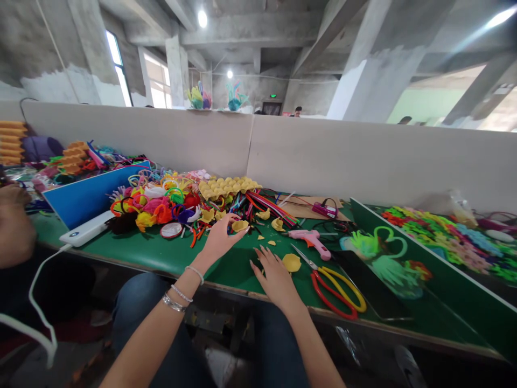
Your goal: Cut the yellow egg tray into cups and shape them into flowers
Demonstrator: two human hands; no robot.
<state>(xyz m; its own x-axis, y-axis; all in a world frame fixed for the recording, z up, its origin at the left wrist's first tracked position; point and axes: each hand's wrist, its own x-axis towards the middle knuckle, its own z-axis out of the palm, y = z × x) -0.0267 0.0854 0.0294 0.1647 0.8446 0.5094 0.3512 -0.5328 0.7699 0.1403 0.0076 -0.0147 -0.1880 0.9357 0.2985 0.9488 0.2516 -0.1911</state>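
Observation:
My left hand (pixel 220 237) pinches a small yellow egg-carton cup (pixel 239 226) between thumb and fingers, just above the green tabletop. Lying low over the table with its fingers stretched out, my right hand (pixel 277 275) has nothing visible in it. Another cut yellow cup (pixel 291 263) rests right beside it. A pair of scissors (pixel 339 288) with red and yellow handles lies to the right, blades partly apart. Beyond my hands are more cut carton pieces (pixel 278 224) and a pink glue gun (pixel 311 240). An uncut yellow egg carton (pixel 228 186) sits on the pile behind.
Colourful pipe-cleaner pieces (pixel 161 207) heap up at the back left, near a white power strip (pixel 86 229) and blue divider (pixel 97 194). A black phone (pixel 374 283) and green fluffy craft pieces (pixel 393 272) lie right. Another person's arm (pixel 16 226) shows at far left.

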